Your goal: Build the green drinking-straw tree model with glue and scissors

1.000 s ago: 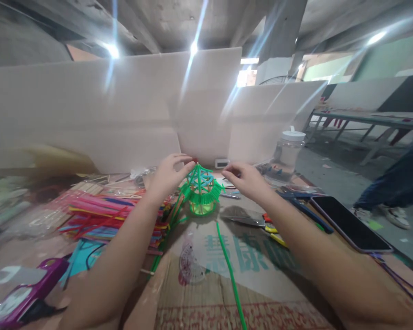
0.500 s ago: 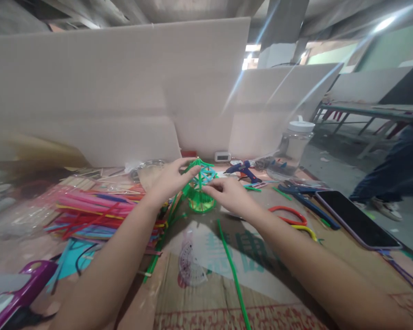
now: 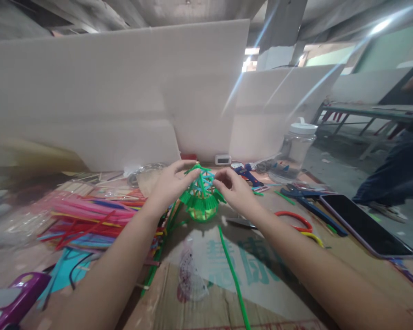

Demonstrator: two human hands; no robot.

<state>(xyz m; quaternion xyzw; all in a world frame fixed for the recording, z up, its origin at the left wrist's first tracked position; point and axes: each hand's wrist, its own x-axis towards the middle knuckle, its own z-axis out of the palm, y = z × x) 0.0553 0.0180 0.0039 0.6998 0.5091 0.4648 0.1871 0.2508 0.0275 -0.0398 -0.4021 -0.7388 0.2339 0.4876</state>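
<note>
A small upright frame (image 3: 202, 201) of green and light blue strips, with a green fringe round its lower part, stands at the middle of the table. My left hand (image 3: 174, 183) is closed on its upper left side, thumb and fingers near the peak. On the right side, my right hand (image 3: 233, 185) has its thumb and index finger pinched at the frame's edge; the exact piece between them is too small to make out. A long green pipe cleaner (image 3: 232, 270) lies in front of the frame.
Bundled coloured pipe cleaners (image 3: 89, 215) lie at left, a purple-handled tool (image 3: 24, 293) nearer. Scissors (image 3: 296, 217), pliers (image 3: 316, 206), a phone (image 3: 365, 224), a glue gun (image 3: 248, 174) and a clear jar (image 3: 296, 149) are at right. A protractor (image 3: 191, 275) lies in front.
The green fringe now spreads outward round the frame's lower part. My right hand has moved up slightly and right along the frame. The view has shifted a little.
</note>
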